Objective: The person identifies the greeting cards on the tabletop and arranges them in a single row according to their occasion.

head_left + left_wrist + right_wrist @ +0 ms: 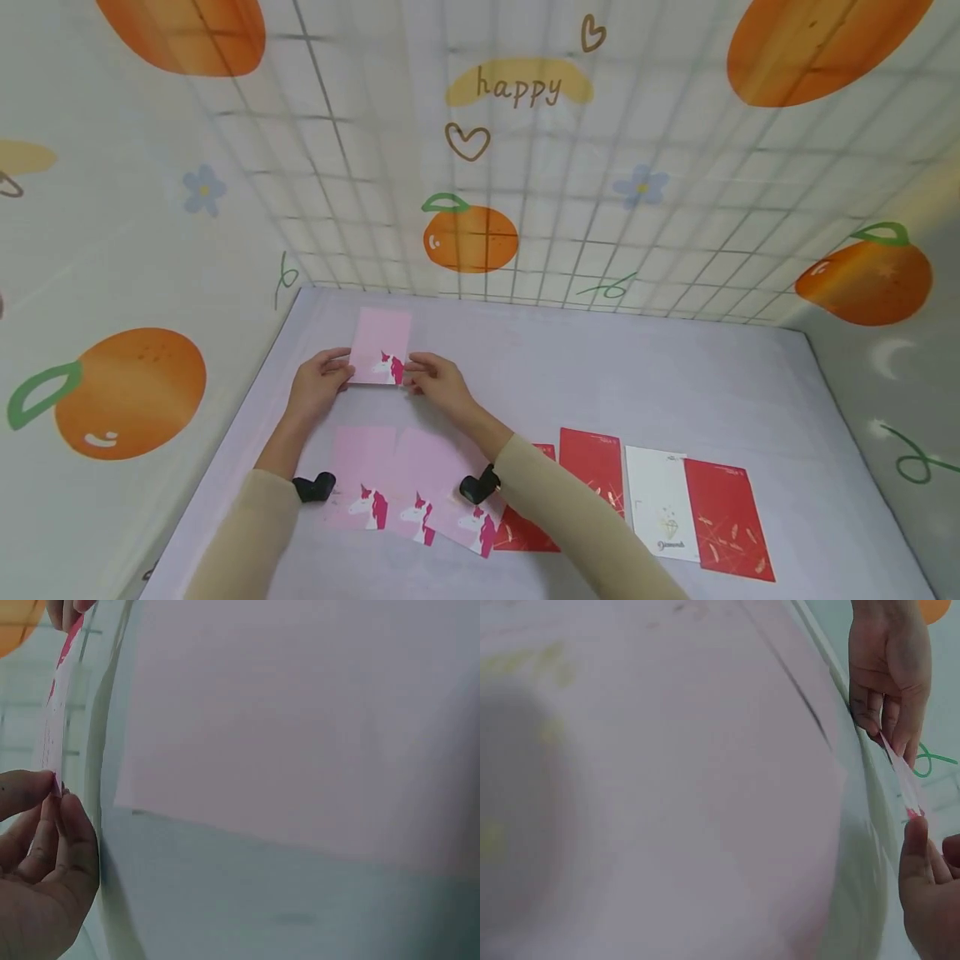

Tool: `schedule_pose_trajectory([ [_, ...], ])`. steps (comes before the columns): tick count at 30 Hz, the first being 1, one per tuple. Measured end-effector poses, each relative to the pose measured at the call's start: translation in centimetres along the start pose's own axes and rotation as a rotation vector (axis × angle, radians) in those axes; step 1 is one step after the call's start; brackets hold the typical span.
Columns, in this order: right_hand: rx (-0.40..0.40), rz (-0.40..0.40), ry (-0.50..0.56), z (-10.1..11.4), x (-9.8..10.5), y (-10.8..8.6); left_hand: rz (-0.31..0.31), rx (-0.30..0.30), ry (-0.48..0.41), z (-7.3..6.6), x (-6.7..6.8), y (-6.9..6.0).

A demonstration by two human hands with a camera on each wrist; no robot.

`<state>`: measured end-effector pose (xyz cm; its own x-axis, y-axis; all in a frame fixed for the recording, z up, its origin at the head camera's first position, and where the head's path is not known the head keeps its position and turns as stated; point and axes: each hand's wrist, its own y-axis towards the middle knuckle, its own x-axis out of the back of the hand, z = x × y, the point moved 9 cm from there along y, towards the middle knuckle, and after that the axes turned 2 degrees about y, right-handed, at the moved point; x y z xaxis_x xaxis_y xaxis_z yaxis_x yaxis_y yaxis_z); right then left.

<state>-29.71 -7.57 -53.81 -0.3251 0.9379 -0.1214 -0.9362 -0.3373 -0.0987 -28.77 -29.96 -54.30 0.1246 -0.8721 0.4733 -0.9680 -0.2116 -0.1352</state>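
A pink card with a unicorn (381,342) is held up at the back left of the table. My left hand (318,385) pinches its left edge between thumb and fingers; my right hand (444,385) pinches the lower right edge, beside the unicorn. In the left wrist view the card (56,712) appears nearly edge-on, with the left hand (49,862) at its near end. The right wrist view shows the right hand (930,892) on one edge and the left hand (889,667) on the other.
Three more pink unicorn cards (363,454) lie overlapping nearer to me. Red cards (588,458) and a white card (656,483) lie to their right, partly under my right sleeve. A patterned curtain (525,167) stands behind the table (600,367).
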Motion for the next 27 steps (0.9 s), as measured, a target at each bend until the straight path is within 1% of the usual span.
schedule_pose_trajectory([
  [4,-0.049,-0.006,0.058,-0.4,-0.8,0.8,-0.069,-0.020,0.032,-0.1,1.3,0.9],
  [7,-0.074,-0.008,0.117,-0.9,-1.4,1.5,-0.105,-0.013,0.068,0.1,2.1,1.4],
  [9,-0.086,-0.005,0.154,-1.2,-1.8,1.9,-0.123,0.002,0.094,0.3,2.5,1.5],
  [13,-0.126,0.002,0.203,-1.8,-2.6,2.5,-0.145,0.040,0.094,0.9,2.9,1.7],
  [15,-0.153,0.011,0.226,-2.1,-3.0,2.6,-0.157,0.052,0.098,1.1,3.1,1.7],
  [17,-0.175,0.021,0.255,-2.3,-3.3,2.7,-0.169,0.049,0.107,1.2,3.2,1.8],
  [22,-0.201,0.026,0.350,-2.4,-3.7,2.7,-0.170,0.035,0.130,1.2,3.4,2.3],
  [27,-0.214,0.032,0.364,-2.6,-4.0,2.9,-0.149,0.049,0.142,1.3,3.5,2.7],
])
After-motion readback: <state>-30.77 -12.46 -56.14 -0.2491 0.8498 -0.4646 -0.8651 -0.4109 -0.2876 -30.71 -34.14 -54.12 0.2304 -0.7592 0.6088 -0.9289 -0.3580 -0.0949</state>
